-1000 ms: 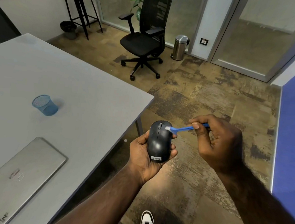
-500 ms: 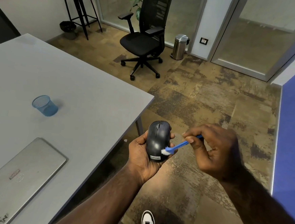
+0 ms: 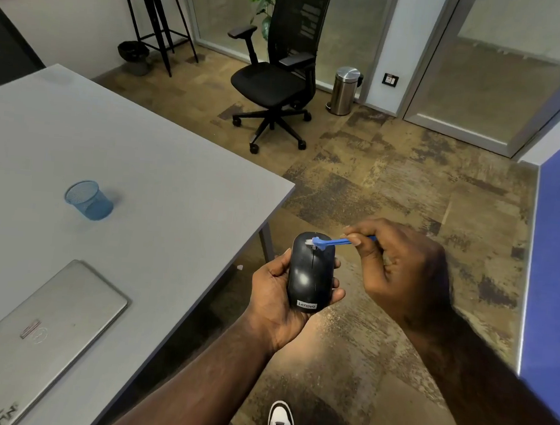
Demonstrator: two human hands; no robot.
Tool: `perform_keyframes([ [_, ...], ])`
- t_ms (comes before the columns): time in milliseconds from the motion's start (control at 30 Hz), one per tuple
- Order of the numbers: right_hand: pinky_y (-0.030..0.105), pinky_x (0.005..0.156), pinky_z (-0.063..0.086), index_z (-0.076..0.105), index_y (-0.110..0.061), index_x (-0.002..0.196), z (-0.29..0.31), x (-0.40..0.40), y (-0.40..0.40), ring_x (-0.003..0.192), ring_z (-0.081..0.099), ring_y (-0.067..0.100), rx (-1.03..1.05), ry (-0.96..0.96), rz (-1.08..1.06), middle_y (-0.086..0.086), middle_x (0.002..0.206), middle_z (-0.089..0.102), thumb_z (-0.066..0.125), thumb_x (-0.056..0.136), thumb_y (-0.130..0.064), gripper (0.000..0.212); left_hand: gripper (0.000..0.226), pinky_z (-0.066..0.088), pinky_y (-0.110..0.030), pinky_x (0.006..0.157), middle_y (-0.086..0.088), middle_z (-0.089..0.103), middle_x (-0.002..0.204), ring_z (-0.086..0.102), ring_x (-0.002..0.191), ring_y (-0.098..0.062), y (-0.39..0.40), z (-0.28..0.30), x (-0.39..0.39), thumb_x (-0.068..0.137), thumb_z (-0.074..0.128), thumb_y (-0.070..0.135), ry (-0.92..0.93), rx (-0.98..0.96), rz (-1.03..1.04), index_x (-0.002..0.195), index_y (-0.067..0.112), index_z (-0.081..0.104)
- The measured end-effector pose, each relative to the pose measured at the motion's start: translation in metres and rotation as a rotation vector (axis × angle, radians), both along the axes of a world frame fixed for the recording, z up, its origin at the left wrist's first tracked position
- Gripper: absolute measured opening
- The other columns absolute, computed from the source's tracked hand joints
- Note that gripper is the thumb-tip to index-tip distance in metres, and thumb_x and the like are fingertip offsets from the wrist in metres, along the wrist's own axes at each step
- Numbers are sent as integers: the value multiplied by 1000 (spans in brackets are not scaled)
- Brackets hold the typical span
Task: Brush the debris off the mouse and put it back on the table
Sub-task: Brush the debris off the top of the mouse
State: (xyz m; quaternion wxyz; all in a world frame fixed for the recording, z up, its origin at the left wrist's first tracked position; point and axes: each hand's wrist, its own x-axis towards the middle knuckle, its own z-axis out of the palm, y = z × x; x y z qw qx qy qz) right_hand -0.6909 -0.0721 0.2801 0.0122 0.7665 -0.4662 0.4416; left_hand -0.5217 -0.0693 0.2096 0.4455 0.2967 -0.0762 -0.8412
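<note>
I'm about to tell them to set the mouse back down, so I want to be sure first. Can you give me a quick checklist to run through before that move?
1. Mouse held securely: ok, cradled in the left hand, top side up.
2. Brush clear of the mouse: not ok, its bristles rest near the scroll wheel, gripped by the right hand.
3. Debris gone: cannot tell, only glare spots show on the shell.
4. Landing spot on the table: ok, bare surface between the blue mesh cup and the edge.
5. Laptop out of the way: ok, closed, nearer the person.
6. Mouse over the table: not ok, it is held over the floor.
</note>
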Motion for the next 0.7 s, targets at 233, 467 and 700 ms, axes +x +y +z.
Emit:
perform_keyframes([
  [233,19,54,41,75,-14,98,4,2,-9,64,55,4,33,28,-28,-4,77,72,60,95,-20,16,54,58,-45,73,-21,68,109,67,82,-33,1,-1,4,94,40,42,-83,-21,-18,116,2,69],
  [467,26,46,44,76,-16,96,5,3,-23,55,53,9,63,92,40,-5,70,70,65,94,-20,12,55,58,-45,73,-22,67,110,68,83,-33,4,-6,14,95,40,43,-130,1,7,117,2,68],
  [700,25,53,54,75,-26,102,-27,0,-52,60,66,6,477,-317,-182,-11,70,71,64,94,-36,17,58,56,-47,78,-23,66,114,66,86,-34,7,-4,37,87,52,45,-72,21,97,125,2,63],
])
